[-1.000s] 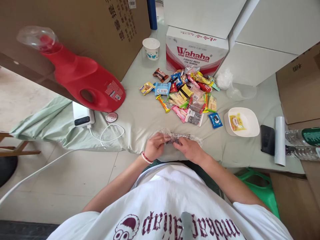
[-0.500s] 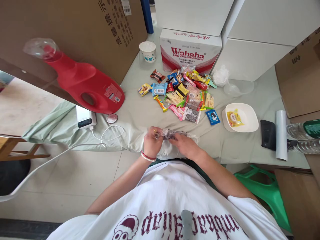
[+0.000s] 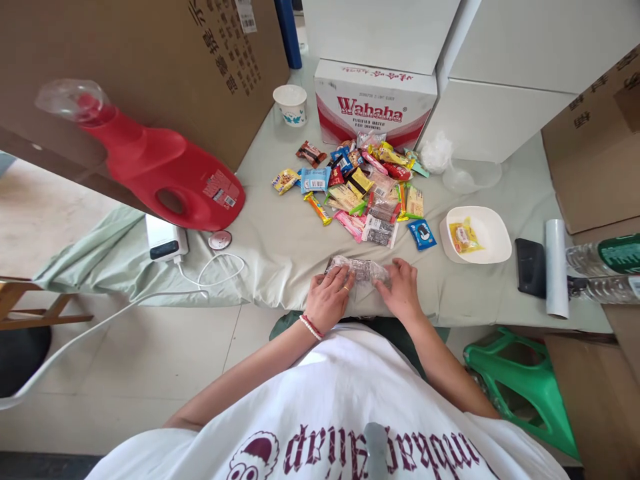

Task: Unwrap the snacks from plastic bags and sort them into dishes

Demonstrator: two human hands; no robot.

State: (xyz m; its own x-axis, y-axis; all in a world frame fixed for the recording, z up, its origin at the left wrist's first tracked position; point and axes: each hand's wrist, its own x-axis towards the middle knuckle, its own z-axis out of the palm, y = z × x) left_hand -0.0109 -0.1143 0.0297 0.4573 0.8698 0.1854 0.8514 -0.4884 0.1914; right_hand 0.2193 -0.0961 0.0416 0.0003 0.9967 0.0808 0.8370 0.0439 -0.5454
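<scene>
A dark item in clear crinkled plastic wrap [image 3: 363, 269] lies at the table's front edge, between my hands. My left hand [image 3: 327, 298] rests on its left end with the fingers pressed together over the film. At the right end, my right hand [image 3: 401, 288] has its thumb and fingers around the loose plastic. Beyond my hands is a pile of colourful snack packets [image 3: 357, 183]. Close to its right side lies a blue packet [image 3: 423, 235]. A white square bowl [image 3: 495, 238] farther right contains a yellow packet [image 3: 465, 235].
A red jug [image 3: 170, 175], a white power bank [image 3: 164, 240] and its cable stand left. At the back are a paper cup [image 3: 291, 107] and a Wahaha box [image 3: 373, 107]. A black phone [image 3: 531, 267], a white roll [image 3: 556, 268] and bottles lie right.
My left hand has turned over onto the wrapped item's left end. My right hand has shifted right to its other end, and the plastic now covers the dark item more fully.
</scene>
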